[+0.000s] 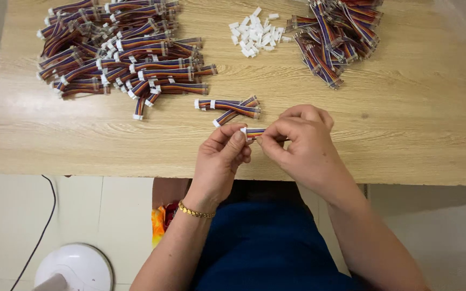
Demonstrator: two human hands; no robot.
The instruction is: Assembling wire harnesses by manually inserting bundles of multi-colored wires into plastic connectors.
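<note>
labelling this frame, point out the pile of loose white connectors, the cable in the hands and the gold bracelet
pile of loose white connectors [255,33], head view, middle of heap
ribbon cable [254,131], head view, coloured wires between fingertips
gold bracelet [195,212], head view, chain on left wrist

— what does the room look like?
— a light wooden table [416,124] with visible grain fills the upper part, evenly lit.
— and below it?
— pale floor tiles [12,215], a thin black cable [43,231] trailing across them, and a round white appliance [76,267] at the lower left.
</note>
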